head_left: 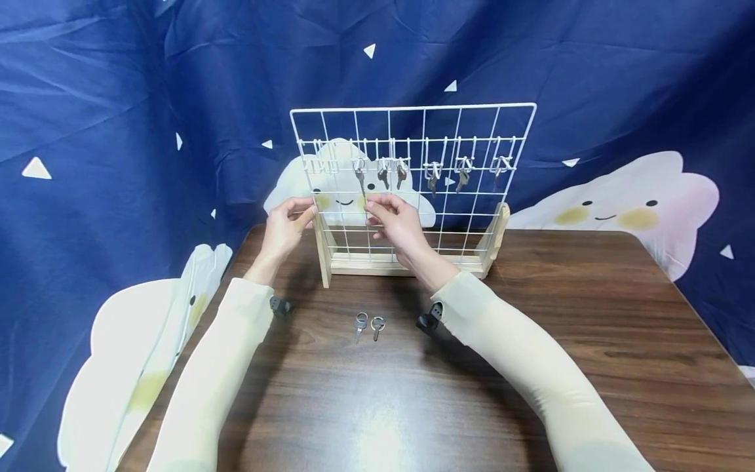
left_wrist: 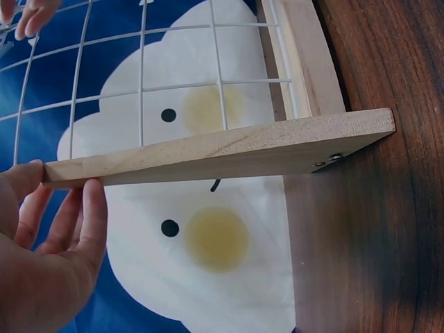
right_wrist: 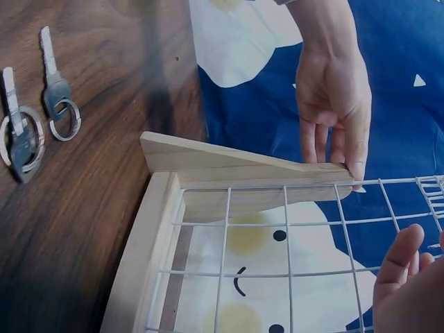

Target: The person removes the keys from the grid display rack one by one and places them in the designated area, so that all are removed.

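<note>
A white wire grid rack (head_left: 407,213) with wooden feet stands on the table, keys hanging from hooks along its upper part. My left hand (head_left: 285,226) grips the upper end of the left wooden side support (left_wrist: 208,156), thumb on one side and fingers on the other. In front of the grid, my right hand (head_left: 398,226) pinches the lower end of a key (head_left: 360,176) that hangs at a hook left of the middle. In the right wrist view only part of the right hand (right_wrist: 409,284) shows at the edge, and that key is hidden.
Two keys with rings, one (head_left: 360,326) left of the other (head_left: 377,326), lie on the brown wooden table (head_left: 318,387) before the rack. Several keys (head_left: 463,174) hang further right on the grid. Behind is a blue curtain (head_left: 224,85) with white clouds.
</note>
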A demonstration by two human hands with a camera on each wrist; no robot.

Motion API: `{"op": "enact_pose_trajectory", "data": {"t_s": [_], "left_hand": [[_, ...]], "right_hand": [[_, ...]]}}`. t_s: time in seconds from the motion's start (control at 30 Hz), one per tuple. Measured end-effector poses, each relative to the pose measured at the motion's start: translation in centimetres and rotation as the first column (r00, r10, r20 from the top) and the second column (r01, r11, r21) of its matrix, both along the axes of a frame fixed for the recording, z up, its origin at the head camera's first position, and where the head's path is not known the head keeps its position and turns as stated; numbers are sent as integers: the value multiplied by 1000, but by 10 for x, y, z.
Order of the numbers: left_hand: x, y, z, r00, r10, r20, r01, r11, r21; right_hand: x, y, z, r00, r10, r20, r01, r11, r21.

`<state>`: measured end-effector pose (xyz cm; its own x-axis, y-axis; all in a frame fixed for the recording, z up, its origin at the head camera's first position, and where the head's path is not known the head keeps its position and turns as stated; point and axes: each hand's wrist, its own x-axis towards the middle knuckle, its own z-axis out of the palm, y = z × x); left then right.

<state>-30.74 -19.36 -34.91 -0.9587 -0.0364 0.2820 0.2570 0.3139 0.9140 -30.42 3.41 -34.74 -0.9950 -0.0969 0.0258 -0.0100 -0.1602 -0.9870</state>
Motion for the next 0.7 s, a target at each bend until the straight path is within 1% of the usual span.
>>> {"op": "enact_pose_trajectory", "data": {"t_s": [0.3,0.43,0.57,0.7], "left_hand": [[0,0,0,1000,3,-1,-3,1000,-13],[0,0,0,1000,2,2,-2,1000,-13],[0,0,0,1000,7,3,-7,1000,-16],[0,0,-1,1000,8,7,-8,1000,-12]], "right_hand": [[-8,-8,5,1000,-16,22,17,999,-48],[-9,-11,8,999,-22,29,24,997,-79],[-9,-12,11,999,-27,25,30,994,-101],[-11,-12,13,999,-32,17,33,994,-104]]}}
